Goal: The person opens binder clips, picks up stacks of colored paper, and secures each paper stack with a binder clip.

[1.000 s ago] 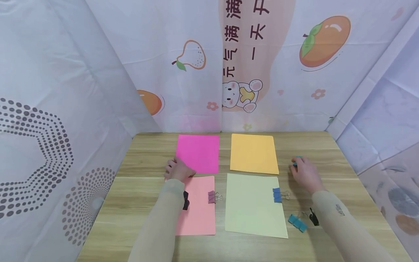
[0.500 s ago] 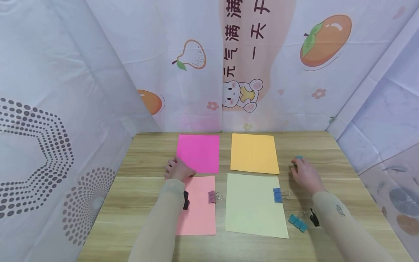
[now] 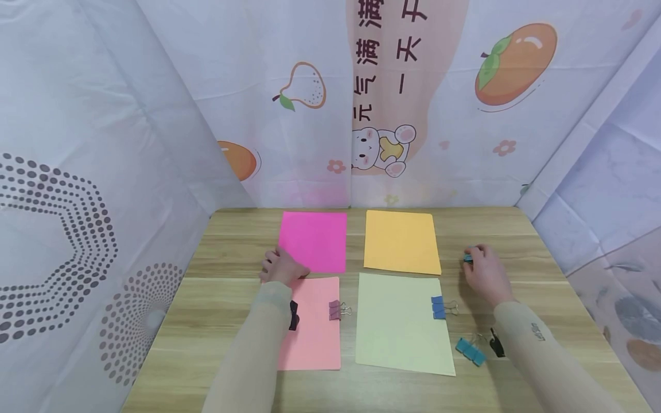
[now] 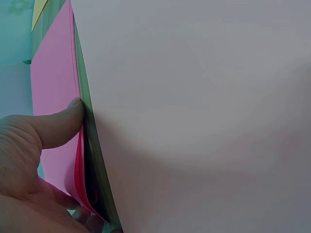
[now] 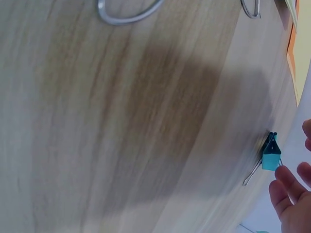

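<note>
My left hand (image 3: 280, 268) is at the near left corner of a magenta paper stack (image 3: 317, 238). In the left wrist view, its thumb presses the edge of the stack (image 4: 53, 77) while the fingers lie beneath a bent corner. To the right of the yellow-orange paper (image 3: 401, 241), my right hand (image 3: 488, 275) has a small teal binder clip (image 3: 467, 258) at its thumb and fingertips. In the right wrist view, one fingertip overlaps the end of that clip (image 5: 271, 158), and a silver handle sticks out to the side.
Salmon paper (image 3: 312, 347) carries a purple binder clip (image 3: 334, 310) and a black clip (image 3: 294, 315). Pale green paper (image 3: 397, 327) carries a blue binder clip (image 3: 438, 307). A larger teal clip (image 3: 470, 351) and another black clip (image 3: 497, 343) lie by the right sleeve.
The small teal clip has shifted from beyond the right fingertips to their near left side. The right hand has turned and moved slightly right; the left hand stays at the magenta stack.
</note>
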The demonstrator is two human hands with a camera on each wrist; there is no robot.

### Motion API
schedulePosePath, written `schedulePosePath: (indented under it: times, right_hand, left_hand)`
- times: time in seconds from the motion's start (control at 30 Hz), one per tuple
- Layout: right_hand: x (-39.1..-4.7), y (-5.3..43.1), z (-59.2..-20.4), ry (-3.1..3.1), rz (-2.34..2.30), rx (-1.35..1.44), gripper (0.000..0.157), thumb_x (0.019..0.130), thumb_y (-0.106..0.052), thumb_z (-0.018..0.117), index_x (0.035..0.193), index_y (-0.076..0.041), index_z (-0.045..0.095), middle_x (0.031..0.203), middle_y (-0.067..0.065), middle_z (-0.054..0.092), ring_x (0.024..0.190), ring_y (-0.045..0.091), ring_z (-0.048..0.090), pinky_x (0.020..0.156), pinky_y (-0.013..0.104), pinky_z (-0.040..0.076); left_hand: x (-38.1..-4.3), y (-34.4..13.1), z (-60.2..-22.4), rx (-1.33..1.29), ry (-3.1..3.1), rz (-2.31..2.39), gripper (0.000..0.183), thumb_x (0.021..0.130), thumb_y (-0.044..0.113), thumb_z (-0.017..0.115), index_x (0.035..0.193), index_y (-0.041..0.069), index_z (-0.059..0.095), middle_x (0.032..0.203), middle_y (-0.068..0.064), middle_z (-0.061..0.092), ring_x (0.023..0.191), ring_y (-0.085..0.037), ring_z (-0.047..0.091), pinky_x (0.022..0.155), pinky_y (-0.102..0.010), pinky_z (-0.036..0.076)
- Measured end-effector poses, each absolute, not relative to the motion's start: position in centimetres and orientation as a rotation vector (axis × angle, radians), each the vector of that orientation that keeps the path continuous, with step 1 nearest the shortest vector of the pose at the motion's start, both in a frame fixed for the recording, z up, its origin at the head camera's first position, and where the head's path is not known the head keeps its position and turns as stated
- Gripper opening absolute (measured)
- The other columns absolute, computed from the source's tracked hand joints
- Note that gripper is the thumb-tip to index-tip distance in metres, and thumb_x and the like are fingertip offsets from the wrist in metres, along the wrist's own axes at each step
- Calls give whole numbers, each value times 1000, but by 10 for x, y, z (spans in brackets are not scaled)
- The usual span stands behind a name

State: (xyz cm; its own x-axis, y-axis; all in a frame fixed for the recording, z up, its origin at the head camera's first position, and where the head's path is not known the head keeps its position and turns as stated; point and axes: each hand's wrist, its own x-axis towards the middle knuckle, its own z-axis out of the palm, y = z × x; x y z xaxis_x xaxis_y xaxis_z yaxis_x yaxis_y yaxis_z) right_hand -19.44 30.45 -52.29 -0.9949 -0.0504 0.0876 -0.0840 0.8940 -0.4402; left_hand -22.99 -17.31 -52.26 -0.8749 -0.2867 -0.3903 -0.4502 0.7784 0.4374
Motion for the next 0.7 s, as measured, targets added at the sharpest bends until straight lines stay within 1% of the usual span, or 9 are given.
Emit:
schedulePosePath:
  times: [0.07,0.2,0.3,0.53,0.7]
  right_hand:
    - [-195,306,-524,-2976,687,90,40,98,-4,56,133,13,50,140,42,35,116,63,46,92,73,42]
    - [-196,309,-526,-2970,648,71,44,97,-4,56,137,11,47,143,43,32,119,66,41,95,78,37]
    - [-196,311,-528,-2979,621,71,47,97,-4,56,139,11,44,144,44,31,121,67,39,97,79,33]
    - [-194,313,-526,-3006,655,55,57,97,-5,56,145,17,36,137,47,36,121,65,39,100,76,34]
    - [-193,312,-525,-3028,722,-16,55,100,-8,54,146,15,37,137,46,35,120,64,41,98,75,37]
  left_hand:
    - [-230,-173,-523,-566,2669,768,115,80,40,79,160,-1,8,154,-34,15,136,-54,22,108,-72,26]
    - [-229,-173,-522,-566,2667,770,115,81,40,78,160,-2,6,155,-35,14,137,-55,21,108,-73,25]
    - [-229,-173,-522,-564,2665,766,115,81,40,77,160,-1,6,156,-35,12,138,-55,20,109,-73,24]
    - [-225,-171,-515,-565,2669,766,111,83,38,76,161,-2,8,157,-34,13,138,-54,20,109,-72,25]
    - [-223,-172,-512,-561,2675,776,111,82,38,77,161,-1,9,156,-33,14,138,-54,21,108,-72,26]
